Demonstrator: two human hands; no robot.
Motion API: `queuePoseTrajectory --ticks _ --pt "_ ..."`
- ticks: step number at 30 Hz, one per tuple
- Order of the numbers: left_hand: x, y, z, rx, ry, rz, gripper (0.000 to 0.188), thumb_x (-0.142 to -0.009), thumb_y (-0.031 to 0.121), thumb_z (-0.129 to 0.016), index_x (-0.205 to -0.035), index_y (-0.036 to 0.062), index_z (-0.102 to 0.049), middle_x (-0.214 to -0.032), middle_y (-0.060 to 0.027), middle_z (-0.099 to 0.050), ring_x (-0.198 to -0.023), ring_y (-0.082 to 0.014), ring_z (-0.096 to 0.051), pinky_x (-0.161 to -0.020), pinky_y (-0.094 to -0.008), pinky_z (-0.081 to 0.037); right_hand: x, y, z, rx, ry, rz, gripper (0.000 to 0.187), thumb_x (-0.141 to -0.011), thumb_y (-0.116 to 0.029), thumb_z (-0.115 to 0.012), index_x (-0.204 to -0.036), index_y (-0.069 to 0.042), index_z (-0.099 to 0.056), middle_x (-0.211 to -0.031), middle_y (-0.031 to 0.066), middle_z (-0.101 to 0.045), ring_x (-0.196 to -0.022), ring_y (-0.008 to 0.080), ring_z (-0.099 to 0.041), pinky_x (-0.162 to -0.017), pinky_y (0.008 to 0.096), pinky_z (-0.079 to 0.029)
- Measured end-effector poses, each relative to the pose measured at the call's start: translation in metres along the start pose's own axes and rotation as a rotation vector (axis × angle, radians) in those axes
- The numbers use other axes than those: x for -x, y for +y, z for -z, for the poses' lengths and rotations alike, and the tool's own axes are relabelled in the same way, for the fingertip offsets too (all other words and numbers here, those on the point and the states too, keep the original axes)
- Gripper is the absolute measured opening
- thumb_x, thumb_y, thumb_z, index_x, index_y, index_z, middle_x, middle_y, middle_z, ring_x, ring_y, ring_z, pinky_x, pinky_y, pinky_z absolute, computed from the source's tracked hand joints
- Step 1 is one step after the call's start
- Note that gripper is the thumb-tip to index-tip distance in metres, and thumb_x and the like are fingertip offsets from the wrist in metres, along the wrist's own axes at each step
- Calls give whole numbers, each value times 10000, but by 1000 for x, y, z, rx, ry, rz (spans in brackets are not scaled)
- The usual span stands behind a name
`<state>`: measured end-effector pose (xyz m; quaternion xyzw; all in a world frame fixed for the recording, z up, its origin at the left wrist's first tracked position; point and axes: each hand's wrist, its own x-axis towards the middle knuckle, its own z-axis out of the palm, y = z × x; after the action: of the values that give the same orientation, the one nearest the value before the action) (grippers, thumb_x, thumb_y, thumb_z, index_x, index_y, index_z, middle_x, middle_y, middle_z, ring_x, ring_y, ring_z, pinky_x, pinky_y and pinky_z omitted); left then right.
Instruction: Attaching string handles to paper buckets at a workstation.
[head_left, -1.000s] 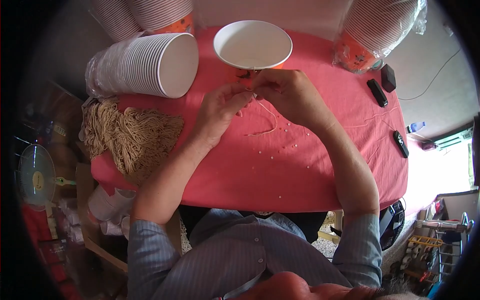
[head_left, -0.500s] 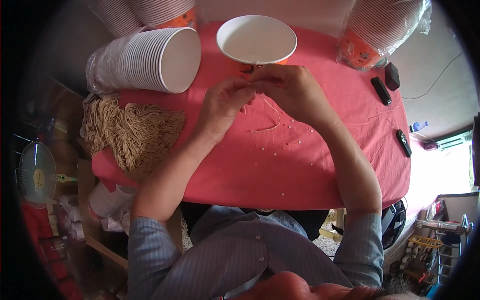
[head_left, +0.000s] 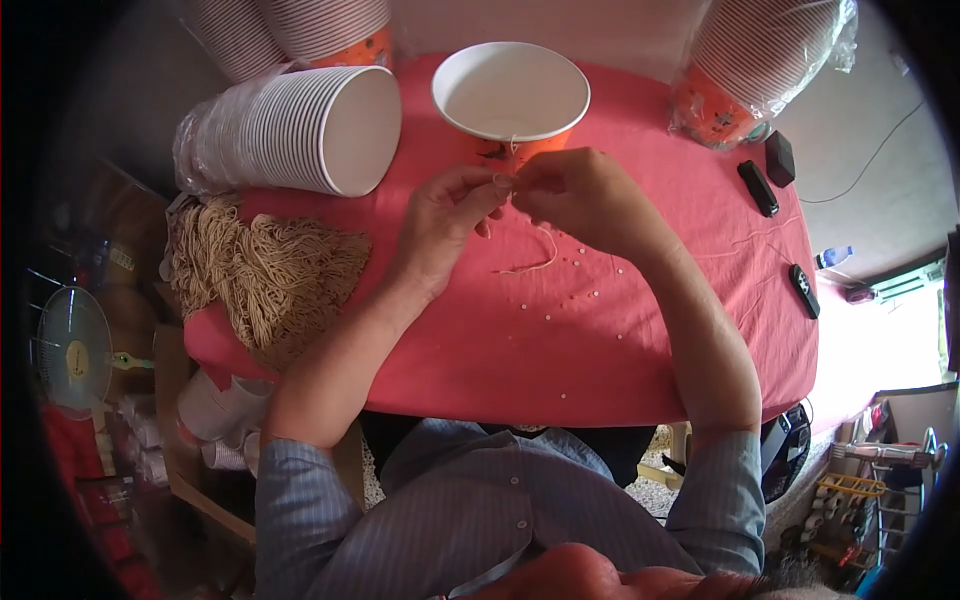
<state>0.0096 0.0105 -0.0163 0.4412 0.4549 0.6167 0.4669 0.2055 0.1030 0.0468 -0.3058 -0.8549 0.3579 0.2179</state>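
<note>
An orange paper cup with a white inside [head_left: 510,90] stands upright at the far middle of the red tablecloth [head_left: 650,330]. Just in front of it my left hand [head_left: 445,225] and my right hand [head_left: 580,195] meet fingertip to fingertip, both pinching a thin beige string [head_left: 535,262]. The string runs up to the cup's near rim, and its loose end curls onto the cloth below my hands. Several small white beads [head_left: 585,293] lie scattered on the cloth to the right of the string.
A sleeve of nested white cups [head_left: 290,130] lies on its side at far left. A heap of beige string [head_left: 265,275] hangs over the left table edge. Wrapped cup stacks [head_left: 760,55] stand at far right, with small black devices [head_left: 758,187] near the right edge.
My hands stayed pinched together by the cup, shifting slightly toward me. The loose end of the string has curled into a tighter loop on the cloth.
</note>
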Motion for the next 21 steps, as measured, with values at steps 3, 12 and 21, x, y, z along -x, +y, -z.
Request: queuePoseTrajectory --ticks 3,12,21 --pt "1 -2 0 -5 17 4 195 -1017 165 -762 -1147 24 -796 -919 -24 -735 -828 -85 -650 -688 -256 -504 -1 -2 -1 -69 -110 -128 251 -965 -189 -740 -1110 3 -811 -929 94 -809 -792 153 -759 -740 306 -612" --pt "1 -2 -2 2 0 14 170 -1026 174 -762 -1133 48 -799 -946 -19 -766 -872 -84 -682 -698 -252 -511 -4 -1 -4 -292 -242 -249 271 -1015 -222 -715 -1127 1 -820 -920 93 -795 -790 162 -765 -688 316 -639" --pt "4 5 -5 -369 46 -82 163 -1034 148 -735 -1108 8 -773 -933 -39 -772 -840 -96 -696 -731 -287 -549 -1 -8 -12 -340 -261 -322 266 -1028 -165 -663 -1177 13 -792 -949 96 -789 -809 164 -765 -695 318 -646"
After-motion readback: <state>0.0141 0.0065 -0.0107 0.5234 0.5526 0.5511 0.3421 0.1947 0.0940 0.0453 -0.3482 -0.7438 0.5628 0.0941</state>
